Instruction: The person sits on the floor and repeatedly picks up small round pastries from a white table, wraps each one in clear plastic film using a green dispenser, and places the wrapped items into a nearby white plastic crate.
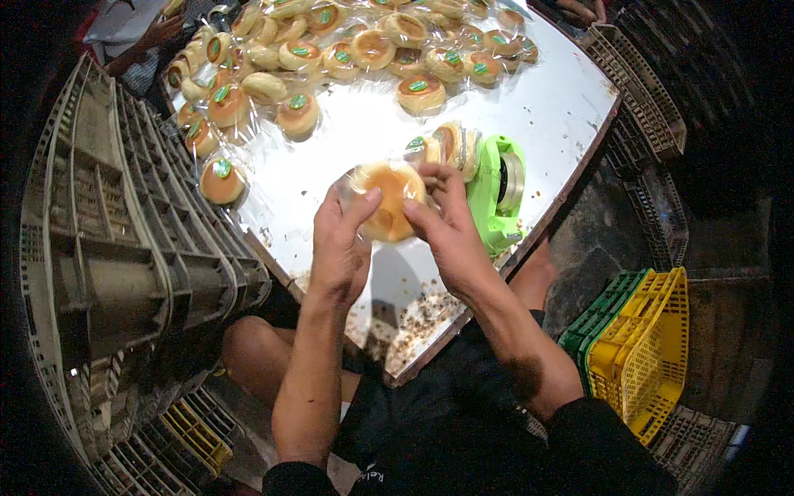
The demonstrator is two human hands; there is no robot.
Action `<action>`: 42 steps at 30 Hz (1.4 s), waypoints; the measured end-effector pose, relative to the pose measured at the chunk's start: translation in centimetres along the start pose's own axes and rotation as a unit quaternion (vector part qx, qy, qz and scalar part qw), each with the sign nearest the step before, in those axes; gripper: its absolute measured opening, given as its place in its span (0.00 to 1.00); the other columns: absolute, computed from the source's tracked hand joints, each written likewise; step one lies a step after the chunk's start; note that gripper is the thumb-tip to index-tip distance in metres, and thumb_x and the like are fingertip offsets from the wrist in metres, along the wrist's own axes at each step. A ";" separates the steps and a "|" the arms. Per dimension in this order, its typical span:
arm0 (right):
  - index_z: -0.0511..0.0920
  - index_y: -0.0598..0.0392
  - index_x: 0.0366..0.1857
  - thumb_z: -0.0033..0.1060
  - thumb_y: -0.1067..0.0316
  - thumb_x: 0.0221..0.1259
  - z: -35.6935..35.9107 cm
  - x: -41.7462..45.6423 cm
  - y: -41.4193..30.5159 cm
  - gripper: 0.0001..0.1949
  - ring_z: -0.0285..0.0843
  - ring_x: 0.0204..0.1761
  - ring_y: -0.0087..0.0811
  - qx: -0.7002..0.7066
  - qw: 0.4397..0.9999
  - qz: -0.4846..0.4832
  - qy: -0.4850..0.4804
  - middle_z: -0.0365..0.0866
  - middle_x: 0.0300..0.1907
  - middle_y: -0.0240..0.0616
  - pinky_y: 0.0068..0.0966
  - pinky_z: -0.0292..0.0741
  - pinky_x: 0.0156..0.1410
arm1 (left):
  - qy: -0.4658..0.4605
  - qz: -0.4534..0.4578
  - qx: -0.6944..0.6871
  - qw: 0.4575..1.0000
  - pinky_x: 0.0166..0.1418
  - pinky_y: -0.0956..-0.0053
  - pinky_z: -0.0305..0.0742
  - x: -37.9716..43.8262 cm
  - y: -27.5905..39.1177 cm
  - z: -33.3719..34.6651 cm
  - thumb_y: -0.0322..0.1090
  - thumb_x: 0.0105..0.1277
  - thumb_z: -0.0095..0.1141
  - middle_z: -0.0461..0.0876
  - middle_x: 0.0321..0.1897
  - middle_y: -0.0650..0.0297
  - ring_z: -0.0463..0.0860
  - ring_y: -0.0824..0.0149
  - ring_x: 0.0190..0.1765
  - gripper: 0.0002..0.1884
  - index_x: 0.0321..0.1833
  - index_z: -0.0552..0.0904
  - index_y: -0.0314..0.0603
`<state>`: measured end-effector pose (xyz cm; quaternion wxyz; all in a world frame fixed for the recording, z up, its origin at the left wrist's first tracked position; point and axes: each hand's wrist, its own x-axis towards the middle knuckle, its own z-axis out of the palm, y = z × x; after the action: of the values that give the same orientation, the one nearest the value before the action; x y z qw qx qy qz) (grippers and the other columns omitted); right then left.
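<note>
Between my two hands is a round bread bun (392, 201) with a browned top, in clear plastic wrap. My left hand (344, 232) grips its left side, thumb on the top. My right hand (448, 217) holds the right side, thumb on the browned face and fingers curled behind. No green label shows on this bun. Just beyond my right hand, several wrapped buns (456, 146) stand on edge in a row. Against them stands a bright green tape dispenser (494, 198) with a tape roll (512, 183) in it.
Many wrapped buns (372, 49) with green labels cover the table's (558, 105) far side. Stacked grey plastic crates (124, 266) rise at the left. Yellow (645, 353) and green crates (598, 316) stand at the right. Another person's hand (164, 28) shows at the top left.
</note>
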<state>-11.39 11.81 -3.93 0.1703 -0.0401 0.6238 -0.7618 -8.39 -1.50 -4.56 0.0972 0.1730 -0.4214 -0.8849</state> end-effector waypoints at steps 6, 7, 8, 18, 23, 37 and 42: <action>0.72 0.62 0.56 0.61 0.59 0.65 -6.7 11.7 0.3 0.22 0.75 0.61 0.50 -0.355 0.915 -0.180 0.062 0.79 0.55 0.56 0.40 0.71 0.65 | 0.006 0.025 0.243 0.970 0.66 0.67 0.72 7.3 -5.3 -0.9 0.28 0.65 0.61 0.76 0.61 0.48 0.77 0.59 0.64 0.29 0.68 0.68 0.25; 0.73 0.63 0.56 0.61 0.57 0.65 -7.8 14.3 0.2 0.23 0.76 0.61 0.52 -0.404 0.889 -0.203 0.069 0.80 0.54 0.58 0.41 0.71 0.65 | 0.004 -0.007 0.257 0.966 0.66 0.68 0.72 8.0 -5.9 -0.5 0.27 0.64 0.61 0.76 0.61 0.47 0.76 0.59 0.65 0.30 0.69 0.67 0.24; 0.71 0.63 0.58 0.60 0.55 0.67 -9.4 17.3 0.0 0.24 0.76 0.62 0.48 -0.432 0.882 -0.177 0.065 0.79 0.57 0.56 0.39 0.71 0.65 | -0.030 0.022 0.278 0.960 0.66 0.68 0.73 7.9 -6.1 0.0 0.22 0.63 0.57 0.74 0.63 0.42 0.76 0.57 0.66 0.32 0.72 0.63 0.24; 0.54 0.72 0.70 0.72 0.36 0.47 -10.0 35.8 1.8 0.57 0.71 0.67 0.57 -0.502 0.839 0.026 0.209 0.69 0.65 0.68 0.41 0.69 0.71 | 0.072 0.021 0.228 0.971 0.60 0.69 0.76 6.3 -1.4 -0.7 0.27 0.66 0.55 0.78 0.58 0.46 0.81 0.59 0.55 0.27 0.68 0.66 0.29; 0.60 0.66 0.67 0.74 0.47 0.47 -5.5 24.6 -1.1 0.47 0.74 0.62 0.55 -0.521 0.833 -0.136 0.128 0.72 0.61 0.64 0.44 0.72 0.66 | 0.096 0.086 0.269 0.954 0.66 0.65 0.70 5.8 -1.0 -0.6 0.39 0.72 0.55 0.76 0.62 0.48 0.76 0.58 0.62 0.28 0.70 0.66 0.31; 0.75 0.61 0.48 0.62 0.70 0.65 -3.9 -3.9 -3.2 0.12 0.77 0.44 0.31 -0.262 0.902 -0.341 -0.038 0.79 0.39 0.38 0.28 0.74 0.55 | -0.002 0.306 0.305 0.902 0.47 0.78 0.75 -5.1 -0.6 1.7 0.33 0.77 0.50 0.75 0.43 0.59 0.77 0.70 0.41 0.09 0.43 0.73 0.33; 0.71 0.57 0.42 0.49 0.68 0.76 -2.9 -5.4 -2.3 0.05 0.76 0.45 0.28 -0.025 0.967 -0.251 0.025 0.77 0.41 0.36 0.27 0.74 0.55 | 0.087 0.307 0.172 0.932 0.40 0.76 0.79 -7.6 -0.6 1.9 0.37 0.81 0.44 0.77 0.31 0.62 0.78 0.72 0.31 0.13 0.38 0.73 0.36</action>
<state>-7.61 16.59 -1.56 -0.0433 -0.1801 0.6165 -0.7653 -2.17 2.59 -2.20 0.3691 0.1257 -0.5898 -0.7072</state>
